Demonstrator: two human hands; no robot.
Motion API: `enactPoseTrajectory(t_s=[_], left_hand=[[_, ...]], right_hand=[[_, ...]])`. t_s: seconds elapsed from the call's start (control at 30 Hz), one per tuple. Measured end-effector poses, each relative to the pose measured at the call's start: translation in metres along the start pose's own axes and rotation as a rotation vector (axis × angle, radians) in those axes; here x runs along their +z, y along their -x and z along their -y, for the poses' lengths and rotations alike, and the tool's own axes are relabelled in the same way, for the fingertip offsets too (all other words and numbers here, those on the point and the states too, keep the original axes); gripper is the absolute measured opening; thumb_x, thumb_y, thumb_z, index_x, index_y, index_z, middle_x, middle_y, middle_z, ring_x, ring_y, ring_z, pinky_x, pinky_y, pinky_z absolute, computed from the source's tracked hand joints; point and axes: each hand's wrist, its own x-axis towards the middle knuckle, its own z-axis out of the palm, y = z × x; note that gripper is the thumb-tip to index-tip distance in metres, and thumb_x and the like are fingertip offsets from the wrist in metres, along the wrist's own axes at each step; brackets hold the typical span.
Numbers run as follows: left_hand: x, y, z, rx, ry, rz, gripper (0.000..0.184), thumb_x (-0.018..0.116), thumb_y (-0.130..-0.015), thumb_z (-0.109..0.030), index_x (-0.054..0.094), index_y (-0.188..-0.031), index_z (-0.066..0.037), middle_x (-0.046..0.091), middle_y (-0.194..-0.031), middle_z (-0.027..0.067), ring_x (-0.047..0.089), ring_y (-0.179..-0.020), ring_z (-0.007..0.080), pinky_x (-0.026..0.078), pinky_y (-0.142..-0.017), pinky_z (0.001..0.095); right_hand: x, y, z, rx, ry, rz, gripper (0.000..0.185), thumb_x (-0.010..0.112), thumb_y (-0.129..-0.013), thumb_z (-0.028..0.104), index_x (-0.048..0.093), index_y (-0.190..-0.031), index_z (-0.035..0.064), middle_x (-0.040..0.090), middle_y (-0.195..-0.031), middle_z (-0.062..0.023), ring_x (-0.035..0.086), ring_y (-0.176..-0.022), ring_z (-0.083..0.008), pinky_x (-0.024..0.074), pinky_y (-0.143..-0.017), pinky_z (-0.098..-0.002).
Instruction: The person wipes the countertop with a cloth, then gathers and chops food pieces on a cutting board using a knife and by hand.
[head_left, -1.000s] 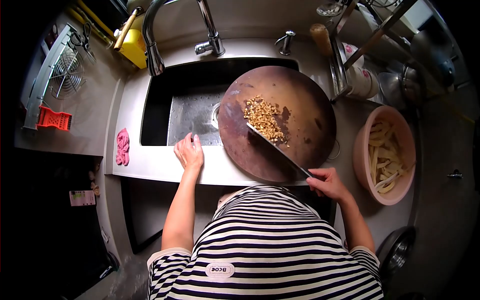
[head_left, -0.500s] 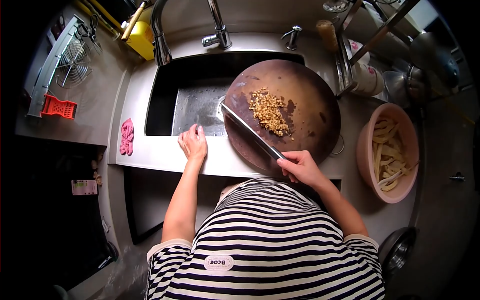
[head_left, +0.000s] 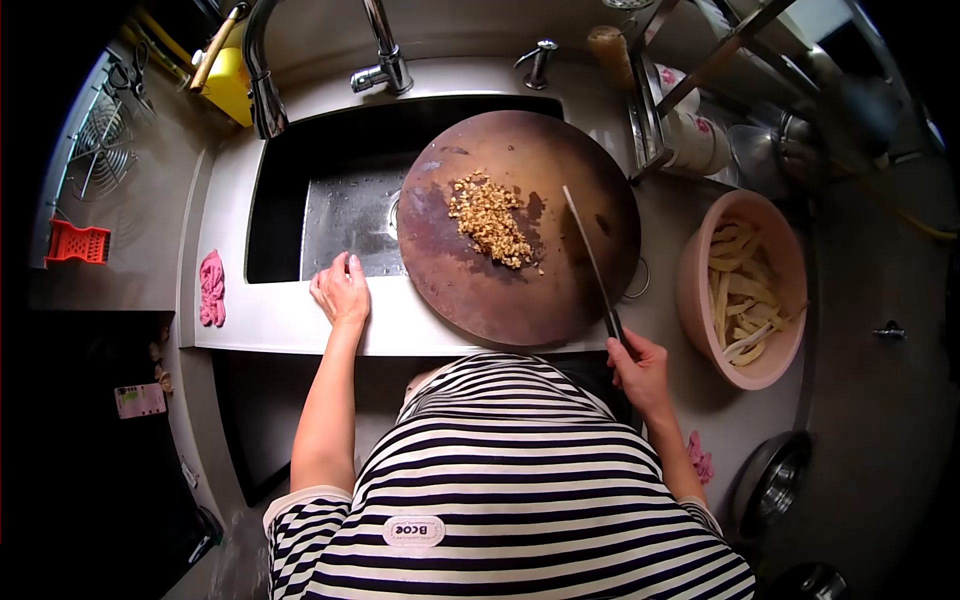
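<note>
A round brown cutting board (head_left: 500, 310) lies over the right part of the sink. Chopped light-brown bits (head_left: 490, 220) form a heap left of its middle. My right hand (head_left: 640, 372) is closed on the black handle of a knife (head_left: 590, 245), at the board's lower right edge. The blade stands edge-on over the right side of the board, apart from the heap. My left hand (head_left: 342, 290) rests at the sink's front rim, left of the board, its fingers loosely bent and nothing visible in them.
The metal sink (head_left: 345, 225) and faucet (head_left: 385, 75) are behind my left hand. A pink bowl (head_left: 692, 290) with pale strips stands at right. Pink cloth (head_left: 212, 288), red grater (head_left: 78, 243) and wire rack lie left; a metal shelf (head_left: 650, 150) stands back right.
The knife went left to the board's left edge, then across to its right side with my right hand. The heap looks much the same. My left hand stays at the sink rim; the view has shifted.
</note>
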Motion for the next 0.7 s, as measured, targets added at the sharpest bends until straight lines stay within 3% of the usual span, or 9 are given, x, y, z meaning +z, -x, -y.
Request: enactPoseTrajectory(t_s=[0.3,0.33,0.47,0.6,0.7], left_hand=[[0.001,0.002,0.001,-0.004,-0.013,-0.006,0.034,0.048,-0.093,-0.034,0.063,-0.109,-0.009,0.065,-0.088,0.0129,0.055,-0.098,0.0269,0.027,-0.103,0.0411],[0.002,0.002,0.003,0.005,-0.013,-0.017,0.034,0.048,-0.093,-0.034,0.063,-0.109,-0.009,0.065,-0.089,0.0131,0.055,-0.098,0.0270,0.027,-0.103,0.0412],[0.000,0.001,0.002,0.011,0.014,-0.050,0.031,0.050,-0.092,-0.032,0.063,-0.108,-0.008,0.065,-0.085,0.0110,0.057,-0.092,0.0255,0.029,-0.101,0.0417],[0.007,0.000,0.006,0.029,0.031,-0.071,0.030,0.051,-0.091,-0.031,0.063,-0.106,-0.008,0.065,-0.078,0.0085,0.058,-0.086,0.0250,0.030,-0.100,0.0418],[0.003,0.001,0.002,0.025,0.046,-0.067,0.030,0.052,-0.091,-0.031,0.063,-0.105,-0.007,0.065,-0.079,0.0088,0.058,-0.087,0.0248,0.031,-0.099,0.0418]], right_hand=[[0.021,-0.016,0.045,0.007,-0.061,0.258,0.029,0.069,-0.082,0.006,0.061,-0.109,-0.0009,0.059,-0.076,0.0048,0.051,-0.064,-0.0019,0.0427,-0.056,-0.0182],[0.020,-0.022,0.043,-0.130,-0.090,0.266,0.027,0.070,-0.081,0.004,0.060,-0.106,0.0008,0.059,-0.077,0.0043,0.051,-0.066,-0.0018,0.0432,-0.059,-0.0179],[0.015,-0.058,0.043,-0.234,0.047,0.201,0.021,0.067,-0.083,0.009,0.061,-0.102,0.0029,0.058,-0.074,0.0030,0.051,-0.065,-0.0032,0.0436,-0.059,-0.0203],[0.022,-0.106,0.051,-0.500,0.641,-0.156,0.025,0.066,-0.080,0.027,0.063,-0.093,0.0059,0.064,-0.074,-0.0138,0.061,-0.063,-0.0277,0.0480,-0.060,-0.0353],[0.027,-0.141,0.060,-0.441,0.687,-0.083,0.030,0.068,-0.079,0.035,0.064,-0.090,0.0073,0.063,-0.065,-0.0129,0.063,-0.061,-0.0308,0.0482,-0.057,-0.0391]])
